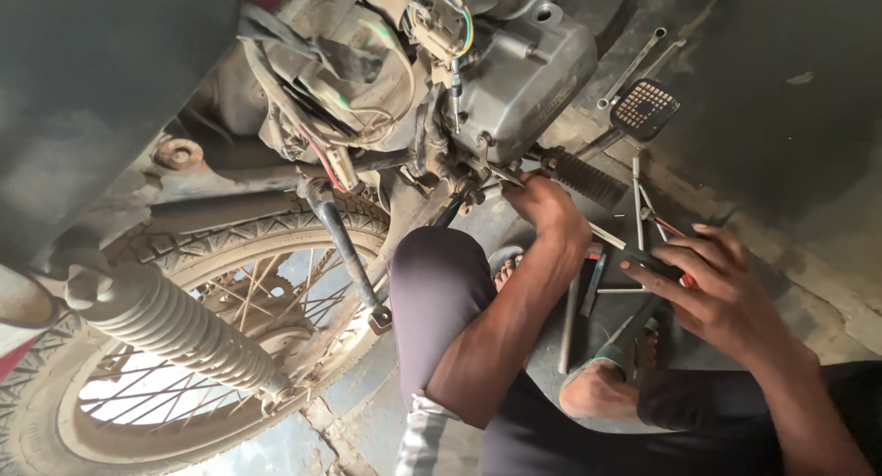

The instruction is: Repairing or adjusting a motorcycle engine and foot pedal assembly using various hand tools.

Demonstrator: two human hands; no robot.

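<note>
I crouch beside a motorcycle with its grey engine case (524,81) right in front of me. My left hand (551,209) reaches under the case next to the ribbed black footpeg (588,179), fingers curled around the thin metal shaft of a screwdriver (606,235) near its tip. My right hand (712,288) grips the screwdriver's black and red handle further back, above the floor. The tip meets the engine's underside near a bolt cluster and is partly hidden by my left fingers.
The spoked rear wheel (184,366) and a coiled shock absorber (165,324) fill the lower left. A kick lever (344,246) hangs beside my left knee (436,274). Several long metal tools (637,200) lie on the concrete floor near the brake pedal (646,108) and my foot (597,389).
</note>
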